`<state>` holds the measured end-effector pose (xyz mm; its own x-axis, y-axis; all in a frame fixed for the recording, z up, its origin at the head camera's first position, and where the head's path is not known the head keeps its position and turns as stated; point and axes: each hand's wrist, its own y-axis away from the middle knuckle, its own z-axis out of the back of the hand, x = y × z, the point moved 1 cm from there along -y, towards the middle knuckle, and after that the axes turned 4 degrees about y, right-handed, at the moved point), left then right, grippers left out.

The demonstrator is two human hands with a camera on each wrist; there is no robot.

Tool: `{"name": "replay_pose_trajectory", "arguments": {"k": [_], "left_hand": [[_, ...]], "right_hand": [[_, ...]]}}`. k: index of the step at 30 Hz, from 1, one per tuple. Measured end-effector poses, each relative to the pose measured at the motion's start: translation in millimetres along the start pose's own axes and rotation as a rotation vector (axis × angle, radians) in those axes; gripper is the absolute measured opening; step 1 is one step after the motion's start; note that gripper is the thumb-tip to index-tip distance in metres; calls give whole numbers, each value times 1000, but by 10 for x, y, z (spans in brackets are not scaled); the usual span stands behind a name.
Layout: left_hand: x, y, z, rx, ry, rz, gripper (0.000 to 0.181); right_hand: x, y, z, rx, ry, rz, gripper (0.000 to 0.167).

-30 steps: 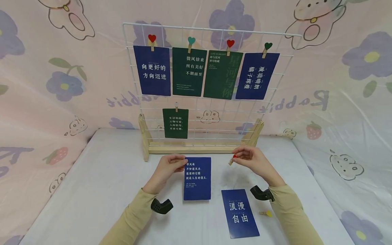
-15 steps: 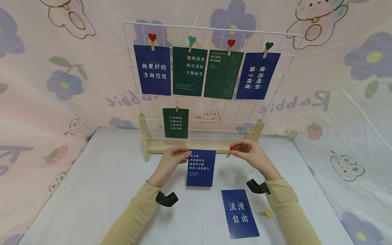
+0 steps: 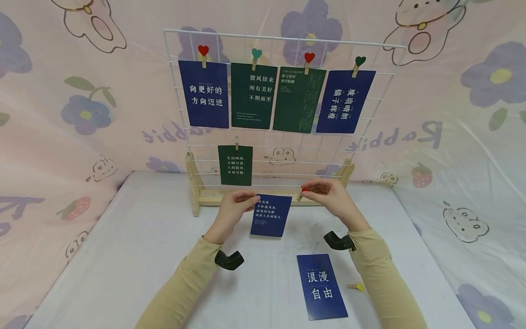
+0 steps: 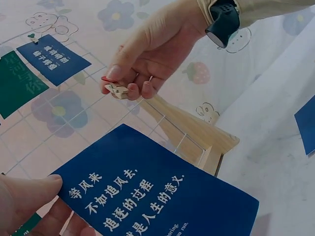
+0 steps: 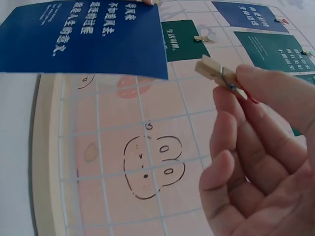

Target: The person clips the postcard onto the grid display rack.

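My left hand [image 3: 235, 212] pinches a blue card [image 3: 271, 216] with white writing at its upper left corner, held in front of the rack's wooden base. In my right hand [image 3: 330, 201], thumb and fingertips grip a small wooden clothespin [image 5: 216, 73] with a red heart on its end. The clothespin is a short way right of the card and apart from it. Behind both hands stands a white wire grid rack [image 3: 287, 141]. A small green card [image 3: 236, 166] hangs on its lower part by a clip, up and left of the blue card.
Along the rack's upper part hang two blue cards [image 3: 204, 114] and two green cards [image 3: 251, 107], each under a heart clothespin. Another blue card [image 3: 322, 308] lies on the white table [image 3: 135, 256], with a yellow heart clothespin [image 3: 355, 287] to its right.
Both hands have moved forward to the rack. The blue card has risen and shifted right, now tilted, while the red heart clothespin has moved left and closer to it.
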<state>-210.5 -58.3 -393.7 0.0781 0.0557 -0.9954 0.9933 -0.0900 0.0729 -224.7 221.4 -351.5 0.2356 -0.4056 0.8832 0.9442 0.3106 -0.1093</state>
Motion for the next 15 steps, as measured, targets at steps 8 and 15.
{"name": "replay_pose_trajectory", "arguments": {"k": [8,15], "left_hand": [[-65,-122,-26,-26,15,-76,20],[-180,-221,-61,-43,7,-162,19]], "right_hand": [[154,-153,-25,-15,23,28,26],[235,-286,-5,-27,32,15,28]]}}
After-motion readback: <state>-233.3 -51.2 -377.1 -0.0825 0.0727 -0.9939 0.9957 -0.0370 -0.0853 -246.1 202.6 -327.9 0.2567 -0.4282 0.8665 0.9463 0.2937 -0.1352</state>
